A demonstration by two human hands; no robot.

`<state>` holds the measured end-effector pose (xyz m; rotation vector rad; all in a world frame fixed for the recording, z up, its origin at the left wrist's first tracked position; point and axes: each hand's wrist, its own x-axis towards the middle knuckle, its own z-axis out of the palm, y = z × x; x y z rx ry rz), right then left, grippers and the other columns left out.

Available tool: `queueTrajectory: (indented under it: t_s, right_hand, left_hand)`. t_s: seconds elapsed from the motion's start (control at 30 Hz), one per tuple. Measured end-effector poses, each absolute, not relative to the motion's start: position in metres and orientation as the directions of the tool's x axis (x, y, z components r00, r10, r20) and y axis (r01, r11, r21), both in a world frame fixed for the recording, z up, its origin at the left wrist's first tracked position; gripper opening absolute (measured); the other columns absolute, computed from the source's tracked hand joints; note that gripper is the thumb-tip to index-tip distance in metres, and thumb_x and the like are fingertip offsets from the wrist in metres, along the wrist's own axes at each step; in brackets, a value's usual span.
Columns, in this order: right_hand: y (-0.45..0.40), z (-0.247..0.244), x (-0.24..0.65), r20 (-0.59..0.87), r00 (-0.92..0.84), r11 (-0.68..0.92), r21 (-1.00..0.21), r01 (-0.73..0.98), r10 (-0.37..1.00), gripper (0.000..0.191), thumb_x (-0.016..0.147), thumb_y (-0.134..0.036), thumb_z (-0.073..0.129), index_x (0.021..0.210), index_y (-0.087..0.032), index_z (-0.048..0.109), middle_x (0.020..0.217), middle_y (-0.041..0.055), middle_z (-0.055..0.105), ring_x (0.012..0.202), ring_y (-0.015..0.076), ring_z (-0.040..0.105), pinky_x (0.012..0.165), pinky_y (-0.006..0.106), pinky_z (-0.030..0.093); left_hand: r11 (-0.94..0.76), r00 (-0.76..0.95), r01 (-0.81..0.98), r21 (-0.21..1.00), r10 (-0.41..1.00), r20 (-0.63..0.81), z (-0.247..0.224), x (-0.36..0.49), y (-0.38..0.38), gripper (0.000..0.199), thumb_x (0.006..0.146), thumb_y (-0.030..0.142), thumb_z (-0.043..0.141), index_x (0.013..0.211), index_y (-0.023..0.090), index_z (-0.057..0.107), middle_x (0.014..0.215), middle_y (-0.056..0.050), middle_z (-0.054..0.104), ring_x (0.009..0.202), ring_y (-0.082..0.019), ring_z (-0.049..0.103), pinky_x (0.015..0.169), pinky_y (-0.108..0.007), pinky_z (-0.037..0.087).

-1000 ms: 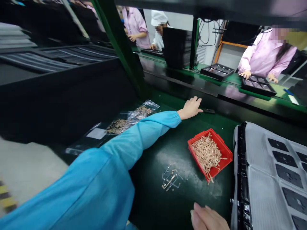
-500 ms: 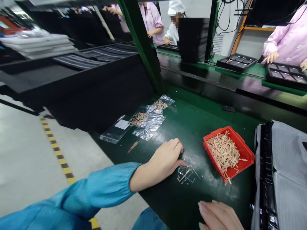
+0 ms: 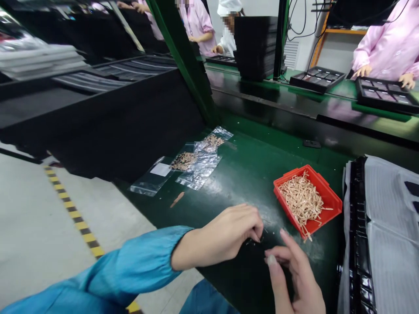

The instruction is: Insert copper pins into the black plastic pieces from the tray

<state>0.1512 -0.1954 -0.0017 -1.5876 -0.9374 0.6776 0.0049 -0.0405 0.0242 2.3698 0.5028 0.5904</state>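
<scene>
My left hand (image 3: 229, 233), in a blue sleeve, is closed over the green table, its fingertips bent down together. Whatever they pinch is hidden. Small bits (image 3: 252, 242) of thin metallic parts show under and beside those fingertips; most of the small pile is covered. To the right, my right hand (image 3: 296, 277) is held with its index finger stretched out and its thumb raised apart from it. I see nothing in it. A red bin (image 3: 330, 196) beyond my right hand holds many thin tan strips (image 3: 303, 198).
Clear zip bags (image 3: 199, 172) with small tan parts lie at the table's left, near a single tan piece (image 3: 177, 199). A stack of wrapped black trays (image 3: 358, 218) stands at right. Behind, co-workers in pink handle black trays (image 3: 386, 93). A green post (image 3: 183, 56) rises at the back.
My left hand has moved right and down over the small parts, its fingers now bent in. My right hand has come up beside it, with its fingers spreading. The view has shifted slightly.
</scene>
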Motion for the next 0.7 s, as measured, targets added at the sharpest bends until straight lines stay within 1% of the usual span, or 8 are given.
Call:
queueTrajectory:
  t_s: [0.07, 0.13, 0.23, 0.33, 0.43, 0.57, 0.63, 0.7]
  right_hand:
    - [-0.195, -0.003, 0.148, -0.027, 0.508, -0.072, -0.995, 0.070, 0.861, 0.039, 0.111, -0.048, 0.062, 0.149, -0.039, 0.064, 0.097, -0.0059, 0.082, 0.092, 0.0064, 0.080, 0.096, 0.009, 0.055]
    - [-0.195, -0.003, 0.148, -0.042, 0.492, -0.052, -0.999, 0.008, 0.870, 0.037, 0.111, -0.047, 0.061, 0.147, -0.039, 0.065, 0.093, -0.0058, 0.080, 0.091, 0.0060, 0.078, 0.095, 0.009, 0.055]
    - [-0.196, -0.004, 0.149, -0.028, 0.476, -0.033, -0.999, 0.003, 0.879, 0.033, 0.110, -0.042, 0.064, 0.142, -0.036, 0.070, 0.095, -0.0030, 0.082, 0.089, 0.0076, 0.078, 0.094, 0.011, 0.056]
    - [-0.198, -0.005, 0.152, -0.042, 0.463, -0.049, -0.999, 0.004, 0.885, 0.033, 0.109, -0.045, 0.066, 0.138, -0.033, 0.075, 0.101, -0.0005, 0.084, 0.090, 0.0085, 0.080, 0.095, 0.011, 0.057]
    - [-0.199, -0.006, 0.154, -0.057, 0.458, -0.065, -0.998, 0.003, 0.887, 0.034, 0.108, -0.046, 0.067, 0.138, -0.031, 0.075, 0.100, 0.0001, 0.085, 0.092, 0.0098, 0.081, 0.093, 0.011, 0.059]
    - [-0.200, -0.005, 0.154, -0.007, 0.443, -0.015, -1.000, 0.013, 0.897, 0.038, 0.110, -0.045, 0.065, 0.145, -0.030, 0.069, 0.098, -0.0008, 0.084, 0.089, 0.0082, 0.081, 0.094, 0.011, 0.059]
    - [-0.201, -0.005, 0.153, 0.022, 0.464, 0.010, -1.000, 0.028, 0.886, 0.039, 0.110, -0.045, 0.064, 0.146, -0.031, 0.067, 0.097, -0.0012, 0.084, 0.086, 0.0078, 0.080, 0.094, 0.012, 0.060]
    - [-0.201, -0.005, 0.150, 0.063, 0.493, 0.042, -0.998, 0.053, 0.868, 0.038, 0.110, -0.041, 0.064, 0.147, -0.031, 0.065, 0.093, -0.0022, 0.083, 0.083, 0.0083, 0.080, 0.090, 0.013, 0.061]
  left_hand:
    - [-0.712, 0.862, 0.076, 0.698, 0.399, 0.313, 0.035, 0.008, -0.043, 0.026, 0.100, -0.001, 0.047, 0.097, 0.023, 0.056, 0.085, 0.001, 0.070, 0.075, -0.014, 0.062, 0.072, -0.024, 0.052]
    - [-0.689, 0.873, 0.004, 0.725, 0.356, 0.333, 0.041, 0.011, -0.044, 0.026, 0.102, -0.001, 0.048, 0.099, 0.023, 0.057, 0.086, 0.000, 0.071, 0.075, -0.014, 0.062, 0.072, -0.023, 0.053]
    - [-0.656, 0.880, -0.037, 0.754, 0.337, 0.336, 0.043, 0.015, -0.043, 0.025, 0.102, -0.002, 0.050, 0.099, 0.022, 0.058, 0.086, -0.003, 0.073, 0.076, -0.016, 0.063, 0.073, -0.024, 0.054]
    - [-0.621, 0.889, -0.046, 0.782, 0.331, 0.316, 0.042, 0.016, -0.041, 0.024, 0.103, -0.001, 0.051, 0.099, 0.021, 0.059, 0.087, -0.004, 0.073, 0.077, -0.017, 0.065, 0.073, -0.025, 0.055]
    - [-0.576, 0.901, -0.027, 0.817, 0.339, 0.269, 0.044, 0.016, -0.042, 0.025, 0.104, 0.000, 0.050, 0.099, 0.022, 0.061, 0.088, -0.004, 0.074, 0.078, -0.017, 0.067, 0.075, -0.026, 0.056]
    - [-0.505, 0.888, 0.035, 0.862, 0.412, 0.206, 0.050, 0.013, -0.048, 0.022, 0.103, 0.001, 0.056, 0.099, 0.021, 0.066, 0.090, -0.004, 0.074, 0.080, -0.018, 0.069, 0.075, -0.026, 0.059]
    - [-0.476, 0.843, 0.084, 0.876, 0.503, 0.192, 0.051, 0.011, -0.057, 0.019, 0.103, 0.003, 0.061, 0.100, 0.020, 0.069, 0.100, -0.006, 0.072, 0.088, -0.018, 0.072, 0.079, -0.026, 0.061]
    - [-0.438, 0.770, 0.132, 0.889, 0.611, 0.187, 0.049, 0.012, -0.071, 0.017, 0.103, 0.006, 0.067, 0.100, 0.021, 0.074, 0.116, -0.009, 0.071, 0.102, -0.020, 0.073, 0.090, -0.028, 0.062]
